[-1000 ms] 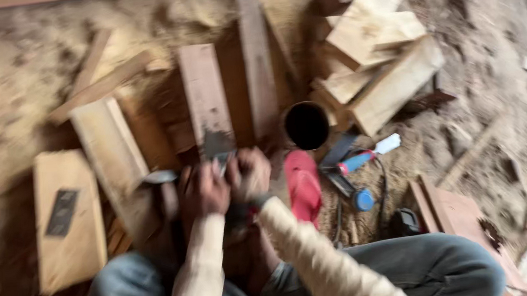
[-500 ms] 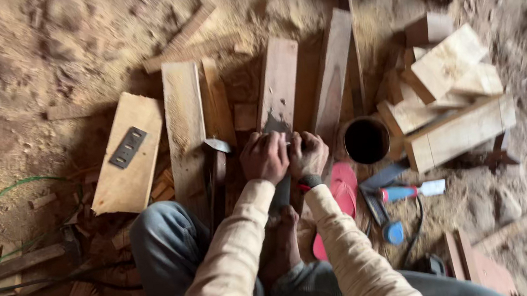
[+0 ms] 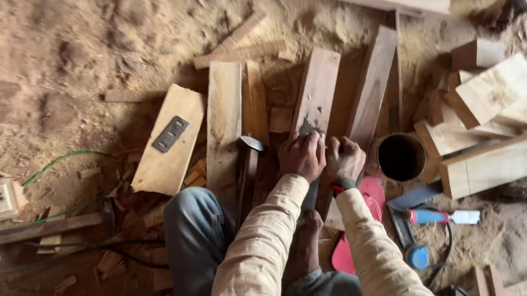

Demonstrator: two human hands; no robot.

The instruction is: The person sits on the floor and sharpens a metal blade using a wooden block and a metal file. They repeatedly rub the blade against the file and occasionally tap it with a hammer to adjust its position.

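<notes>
Rough woodworking site, probably outdoors, sawdust-strewn dirt floor (image 3: pixel 41 80), cut planks (image 3: pixel 316 90), hammer (image 3: pixel 248 153)

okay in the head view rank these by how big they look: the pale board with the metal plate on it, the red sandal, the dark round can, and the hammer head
1. Pale board with the metal plate, clearly largest.
2. Red sandal, though the right forearm hides part of it.
3. Dark round can; next to the sandal's visible part the gap is narrow, so this order is unsure.
4. Hammer head, smallest.

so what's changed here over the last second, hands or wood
Mostly the camera view shifted, so the scene sits further right and lower. Both hands, left hand and right hand, stay together on the metal tool against the plank; nothing taken up or let go. The hammer, round tin and red sandal lie as before.
</notes>
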